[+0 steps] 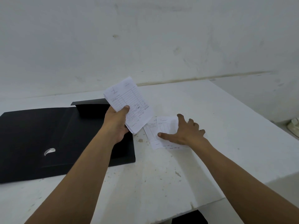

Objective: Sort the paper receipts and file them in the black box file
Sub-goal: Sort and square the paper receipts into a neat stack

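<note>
My left hand (117, 122) grips a stack of white paper receipts (129, 102), thumb on top, held up above the right edge of the black box file (48, 139). The file lies open and flat on the white table (161, 175), with a flap raised at its far side. To its right, a few loose receipts (155, 131) lie overlapping on the table. My right hand (186, 132) rests flat on them with fingers spread and the thumb pressing the paper.
A white wall rises behind the table. The table's right edge runs diagonally from the far middle to the near right. A pale object (293, 127) sits beyond that edge at the right. Something dark (189, 219) shows below the near edge.
</note>
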